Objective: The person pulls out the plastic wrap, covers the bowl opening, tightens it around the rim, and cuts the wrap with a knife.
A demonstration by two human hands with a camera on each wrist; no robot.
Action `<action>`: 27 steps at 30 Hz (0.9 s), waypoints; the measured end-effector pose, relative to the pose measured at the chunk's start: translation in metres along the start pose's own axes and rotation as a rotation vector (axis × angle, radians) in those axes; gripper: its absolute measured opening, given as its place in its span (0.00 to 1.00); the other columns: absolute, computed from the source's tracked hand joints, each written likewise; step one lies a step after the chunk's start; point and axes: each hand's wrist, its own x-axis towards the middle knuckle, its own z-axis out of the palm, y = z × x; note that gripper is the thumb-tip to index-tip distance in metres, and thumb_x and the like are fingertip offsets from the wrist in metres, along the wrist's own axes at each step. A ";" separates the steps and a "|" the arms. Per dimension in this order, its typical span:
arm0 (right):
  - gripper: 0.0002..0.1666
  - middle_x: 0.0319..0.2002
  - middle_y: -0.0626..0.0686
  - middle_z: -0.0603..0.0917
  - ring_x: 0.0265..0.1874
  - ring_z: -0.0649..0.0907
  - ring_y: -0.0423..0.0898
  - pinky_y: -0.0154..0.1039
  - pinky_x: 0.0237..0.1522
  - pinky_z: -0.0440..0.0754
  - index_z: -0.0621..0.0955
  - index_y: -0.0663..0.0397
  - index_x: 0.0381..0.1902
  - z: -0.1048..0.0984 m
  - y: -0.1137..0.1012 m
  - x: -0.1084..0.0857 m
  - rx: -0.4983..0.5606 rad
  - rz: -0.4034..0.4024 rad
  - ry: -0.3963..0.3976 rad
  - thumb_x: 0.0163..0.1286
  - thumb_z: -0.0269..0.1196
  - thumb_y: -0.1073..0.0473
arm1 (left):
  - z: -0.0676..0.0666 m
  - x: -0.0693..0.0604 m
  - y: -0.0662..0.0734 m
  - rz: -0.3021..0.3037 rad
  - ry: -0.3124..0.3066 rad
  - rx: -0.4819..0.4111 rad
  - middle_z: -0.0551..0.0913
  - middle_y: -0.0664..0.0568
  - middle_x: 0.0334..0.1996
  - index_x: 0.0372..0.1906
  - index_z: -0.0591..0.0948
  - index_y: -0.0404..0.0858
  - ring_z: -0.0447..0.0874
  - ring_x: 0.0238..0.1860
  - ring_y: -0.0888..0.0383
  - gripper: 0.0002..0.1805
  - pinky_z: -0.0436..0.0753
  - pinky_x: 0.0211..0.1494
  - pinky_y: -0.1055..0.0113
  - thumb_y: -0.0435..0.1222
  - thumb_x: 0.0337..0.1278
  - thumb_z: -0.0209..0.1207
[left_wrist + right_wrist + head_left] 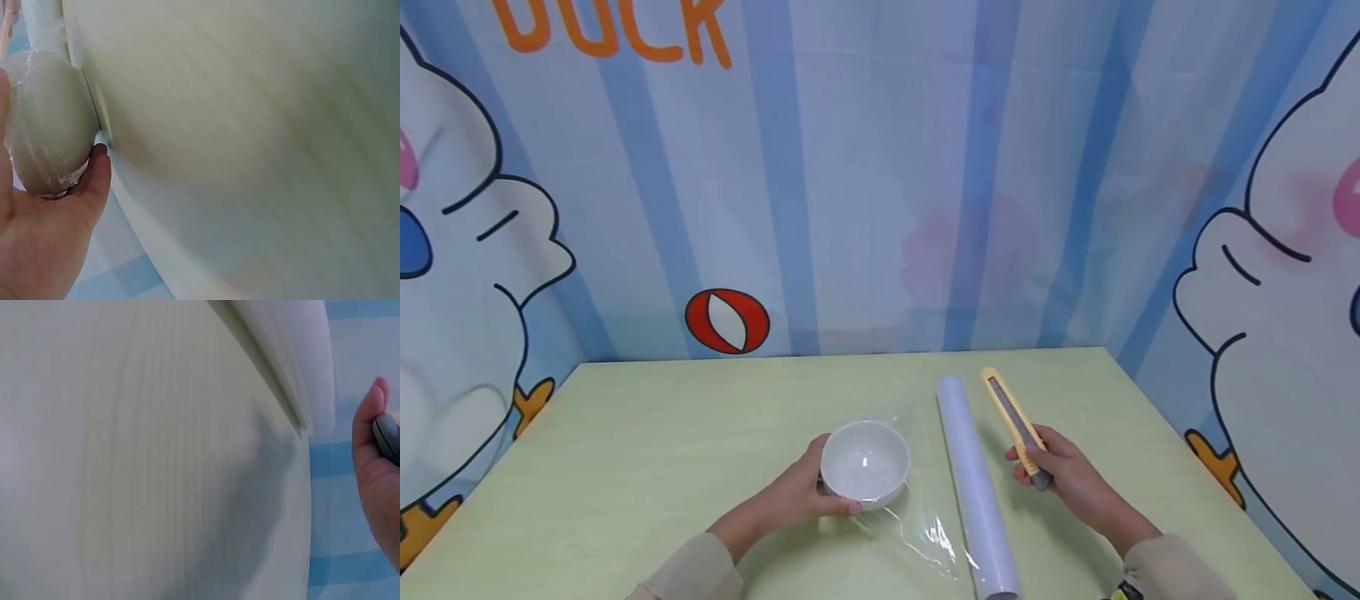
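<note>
My left hand grips a white bowl from its left side, thumb near the rim at the front. Clear plastic wrap clings around the bowl and trails off to its right; in the left wrist view the wrap shows creased over the bowl's outside. In my right hand is a yellow utility knife, held by its grey end and pointing up and away. Whether its blade is out, I cannot tell. Between both hands lies a long white roll of wrap.
The pale green table has its far edge against a blue striped curtain with cartoon figures. Similar printed cloth hangs at the left and right sides.
</note>
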 end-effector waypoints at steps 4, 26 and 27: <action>0.25 0.33 0.47 0.75 0.25 0.75 0.36 0.33 0.30 0.77 0.56 0.70 0.59 0.008 -0.003 -0.001 -0.052 -0.011 0.100 0.75 0.41 0.53 | 0.000 0.000 0.000 0.006 -0.005 0.001 0.68 0.42 0.60 0.66 0.53 0.35 0.70 0.58 0.49 0.52 0.67 0.61 0.50 0.42 0.37 0.72; 0.26 0.36 0.46 0.78 0.31 0.80 0.36 0.32 0.38 0.80 0.50 0.75 0.61 0.012 -0.008 -0.007 0.120 0.018 -0.022 0.75 0.39 0.59 | -0.001 0.001 0.001 -0.028 -0.025 -0.006 0.66 0.42 0.60 0.66 0.52 0.35 0.68 0.59 0.48 0.53 0.67 0.62 0.50 0.44 0.37 0.72; 0.27 0.35 0.46 0.77 0.29 0.79 0.36 0.32 0.37 0.79 0.49 0.75 0.62 0.013 -0.007 -0.007 0.102 0.024 -0.015 0.75 0.38 0.59 | -0.001 0.001 0.001 -0.023 -0.028 -0.007 0.66 0.42 0.60 0.67 0.51 0.35 0.68 0.59 0.48 0.53 0.67 0.62 0.49 0.44 0.37 0.72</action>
